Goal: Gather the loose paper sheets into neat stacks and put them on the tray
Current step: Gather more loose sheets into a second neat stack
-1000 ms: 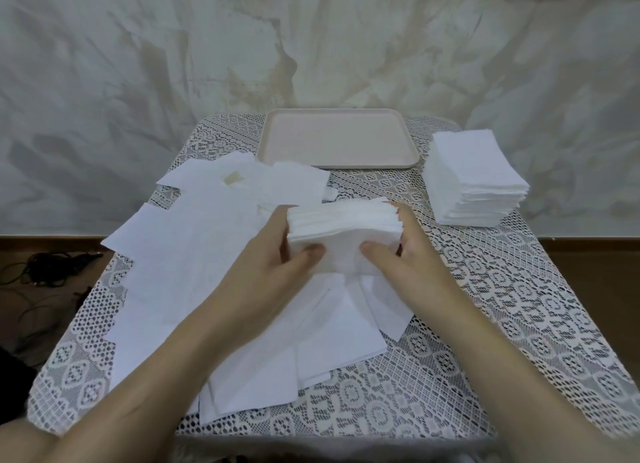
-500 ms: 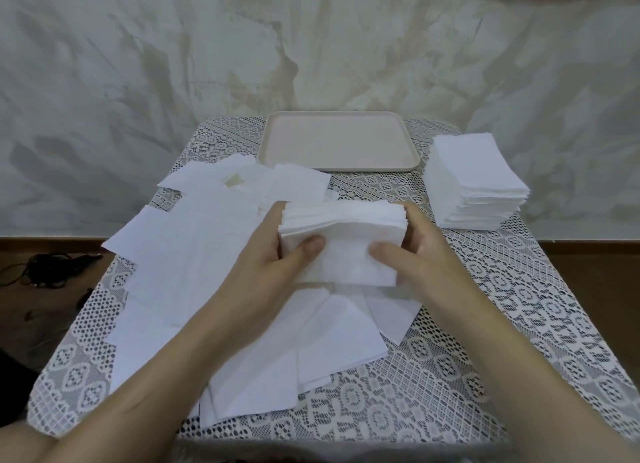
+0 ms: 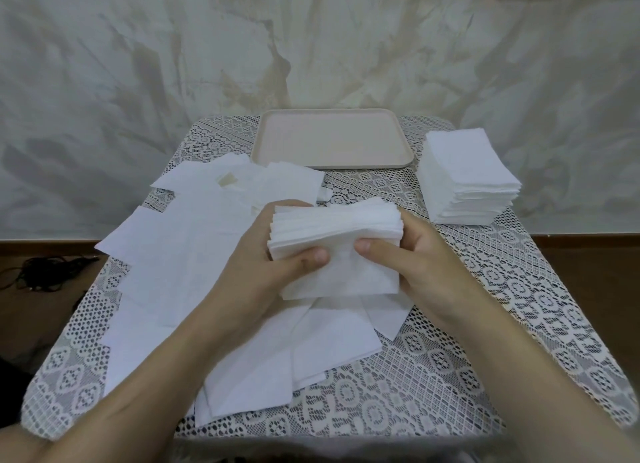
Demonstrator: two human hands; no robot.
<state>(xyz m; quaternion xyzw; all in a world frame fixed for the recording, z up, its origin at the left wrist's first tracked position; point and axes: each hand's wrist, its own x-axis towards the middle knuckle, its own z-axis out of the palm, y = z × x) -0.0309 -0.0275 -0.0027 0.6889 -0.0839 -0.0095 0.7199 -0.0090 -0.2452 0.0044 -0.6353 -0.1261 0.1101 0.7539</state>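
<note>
Setting reads as a plain domestic room rather than a lab or shop: small table under a white lace tablecloth [image 3: 485,324]; mottled grey-beige wall [image 3: 138,82] close behind; brown floor [image 3: 588,289]; dark cables [image 3: 48,272] loose at left.

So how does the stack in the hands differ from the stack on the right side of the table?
The held stack is gripped on edge by the left hand and right hand; the right-side stack lies flat on the table, untouched. The held stack is thinner, the right-side stack taller. The held stack's edges fan unevenly; the right-side stack looks squarer. Both are white paper, neither on the tray.
</note>
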